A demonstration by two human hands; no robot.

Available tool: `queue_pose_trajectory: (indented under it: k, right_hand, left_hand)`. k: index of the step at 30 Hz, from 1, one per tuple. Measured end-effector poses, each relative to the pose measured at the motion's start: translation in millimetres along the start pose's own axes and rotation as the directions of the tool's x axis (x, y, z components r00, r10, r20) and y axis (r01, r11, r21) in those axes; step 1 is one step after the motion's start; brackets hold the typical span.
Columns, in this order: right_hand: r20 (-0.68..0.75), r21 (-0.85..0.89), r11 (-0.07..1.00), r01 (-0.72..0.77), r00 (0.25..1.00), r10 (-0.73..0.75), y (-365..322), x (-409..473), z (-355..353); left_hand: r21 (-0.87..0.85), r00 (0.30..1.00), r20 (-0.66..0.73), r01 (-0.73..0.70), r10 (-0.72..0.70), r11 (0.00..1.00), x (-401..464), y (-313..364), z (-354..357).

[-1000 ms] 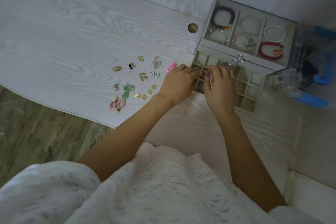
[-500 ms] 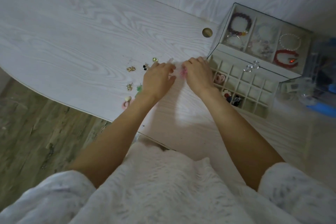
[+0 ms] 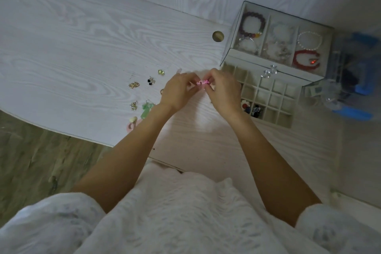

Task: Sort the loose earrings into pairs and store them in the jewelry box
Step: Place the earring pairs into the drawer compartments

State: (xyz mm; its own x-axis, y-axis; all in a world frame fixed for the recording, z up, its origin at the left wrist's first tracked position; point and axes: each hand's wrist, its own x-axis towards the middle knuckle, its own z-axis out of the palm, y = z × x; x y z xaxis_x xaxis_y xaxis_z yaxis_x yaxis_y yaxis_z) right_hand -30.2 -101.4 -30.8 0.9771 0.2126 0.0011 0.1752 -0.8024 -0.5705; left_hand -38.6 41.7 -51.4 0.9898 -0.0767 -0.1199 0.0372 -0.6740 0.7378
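Both hands meet above the white table, just left of the jewelry box (image 3: 274,72). My left hand (image 3: 178,90) and my right hand (image 3: 223,90) together pinch a pair of pink earrings (image 3: 202,83) between their fingertips. Loose earrings lie to the left: a gold pair (image 3: 134,84), a black pair (image 3: 151,81), a yellow-green pair (image 3: 161,72), a green pair (image 3: 146,108), a pink round pair (image 3: 132,125) and a small gold one (image 3: 133,106). The box's pulled-out grid drawer (image 3: 268,99) holds dark and red earrings (image 3: 251,108) in its front-left cells.
The box's top tray holds several bracelets, among them a purple one (image 3: 252,23) and a red one (image 3: 306,60). A clear container with blue parts (image 3: 354,76) stands right of the box. A round cable hole (image 3: 218,36) sits in the table. The table edge runs diagonally at lower left.
Both hands left the grid drawer, moved left to the loose earrings and now hold the pink pair lifted between them. The camera view has shifted.
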Motion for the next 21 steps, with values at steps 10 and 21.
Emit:
queue_pose_trajectory:
  k: [10, 21]
  right_hand:
    - [-0.177, 0.362, 0.900, -0.243, 0.930, 0.322, 41, 12, -34]
    - [-0.312, 0.213, 0.959, -0.187, 0.917, 0.249, 50, 12, -9]
  left_hand:
    - [-0.226, 0.984, -0.012, 0.172, -0.179, 0.959, 46, 48, 27]
    - [0.138, 0.996, -0.085, 0.028, -0.016, 0.990, 62, 42, 36]
